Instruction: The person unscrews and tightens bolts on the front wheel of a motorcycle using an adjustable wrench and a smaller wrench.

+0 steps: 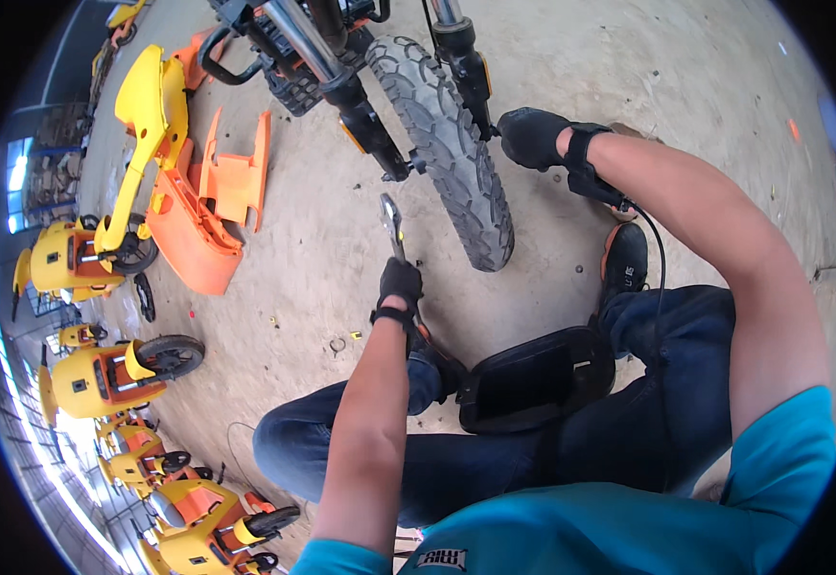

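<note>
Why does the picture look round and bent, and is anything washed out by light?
Head view: the fisheye lens curves the edges inside a black rim; daylight glares at the lower left by the yellow scooters; the tyre and wrench in the left hand stay sharp.

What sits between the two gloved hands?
In the head view, the black front tyre stands between the left hand, which holds a wrench, and the right hand at the axle.

The wrench [392, 222] handle seems hidden inside the left hand [400, 285].
</note>
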Demonstrator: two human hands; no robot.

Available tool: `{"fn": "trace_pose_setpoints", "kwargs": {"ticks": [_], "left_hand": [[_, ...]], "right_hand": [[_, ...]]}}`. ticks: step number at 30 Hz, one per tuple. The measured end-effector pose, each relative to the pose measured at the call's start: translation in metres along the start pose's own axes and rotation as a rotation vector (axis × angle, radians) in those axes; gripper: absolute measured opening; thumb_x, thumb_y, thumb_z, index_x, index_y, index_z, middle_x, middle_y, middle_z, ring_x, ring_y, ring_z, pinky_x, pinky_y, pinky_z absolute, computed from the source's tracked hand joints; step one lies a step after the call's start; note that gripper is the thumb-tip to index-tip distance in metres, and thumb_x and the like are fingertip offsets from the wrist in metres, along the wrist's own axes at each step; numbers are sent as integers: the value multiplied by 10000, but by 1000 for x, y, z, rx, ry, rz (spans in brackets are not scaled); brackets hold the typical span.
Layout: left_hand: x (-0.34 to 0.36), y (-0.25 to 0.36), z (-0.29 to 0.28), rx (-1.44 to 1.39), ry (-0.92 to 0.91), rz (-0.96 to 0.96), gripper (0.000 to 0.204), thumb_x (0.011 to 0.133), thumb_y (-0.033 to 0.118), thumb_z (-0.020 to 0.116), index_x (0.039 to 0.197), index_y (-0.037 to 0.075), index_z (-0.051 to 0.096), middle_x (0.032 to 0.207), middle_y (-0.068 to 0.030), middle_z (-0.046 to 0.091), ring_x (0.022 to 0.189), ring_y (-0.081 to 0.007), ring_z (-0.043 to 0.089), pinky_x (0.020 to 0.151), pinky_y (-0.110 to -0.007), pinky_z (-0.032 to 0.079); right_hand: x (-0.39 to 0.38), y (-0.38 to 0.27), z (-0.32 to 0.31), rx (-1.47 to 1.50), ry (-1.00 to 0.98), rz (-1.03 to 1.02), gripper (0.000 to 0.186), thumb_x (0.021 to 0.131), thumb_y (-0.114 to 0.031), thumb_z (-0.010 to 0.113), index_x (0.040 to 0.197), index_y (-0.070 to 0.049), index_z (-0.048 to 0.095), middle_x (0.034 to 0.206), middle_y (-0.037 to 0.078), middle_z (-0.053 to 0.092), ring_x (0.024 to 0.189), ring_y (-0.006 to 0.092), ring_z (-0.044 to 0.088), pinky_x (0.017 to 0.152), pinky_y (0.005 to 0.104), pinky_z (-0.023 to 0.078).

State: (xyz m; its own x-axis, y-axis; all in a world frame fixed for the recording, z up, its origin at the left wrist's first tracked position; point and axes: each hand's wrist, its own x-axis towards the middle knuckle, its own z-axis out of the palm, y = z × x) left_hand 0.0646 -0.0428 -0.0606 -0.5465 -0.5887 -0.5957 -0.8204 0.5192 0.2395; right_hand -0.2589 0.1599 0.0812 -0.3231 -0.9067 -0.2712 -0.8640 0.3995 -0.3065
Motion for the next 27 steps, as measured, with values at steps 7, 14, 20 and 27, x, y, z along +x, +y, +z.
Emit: {"fn": "trace_pose_setpoints", "kwargs": {"ticks": [7,14,20,27], "left_hand": [[-68,46,-60,-860,-356,-13,305,899,195,537,1108,-22,586,898,-125,672,701,-189,631,580,-299,526],[-124,86,-166,-878,-581,100,366,886,215,509,1131,-49,577,944,-125,673,778,-168,656,645,-255,523],[-148,91,-212,-687,-583,122,363,865,243,509,1097,-22,599,826,-104,662,742,-162,633,660,-270,490],[-145,102,-232,-557,-555,196,319,845,219,526,1035,-15,630,784,-81,650,730,-147,607,711,-272,456]], "right_hand": [[-6,-5,-17,-1,-108,42,170,730,-89,594,778,56,670,758,178,678,726,288,685,666,388,540],[-3,-5,-21,10,-191,48,187,774,-70,505,847,62,616,674,204,650,678,319,674,594,413,528],[0,-10,-22,-67,-207,84,197,682,-93,699,844,19,712,877,163,693,817,293,675,705,380,536],[-2,-10,-21,22,-158,130,170,701,-59,639,824,46,694,834,187,686,788,299,682,688,388,538]]}}
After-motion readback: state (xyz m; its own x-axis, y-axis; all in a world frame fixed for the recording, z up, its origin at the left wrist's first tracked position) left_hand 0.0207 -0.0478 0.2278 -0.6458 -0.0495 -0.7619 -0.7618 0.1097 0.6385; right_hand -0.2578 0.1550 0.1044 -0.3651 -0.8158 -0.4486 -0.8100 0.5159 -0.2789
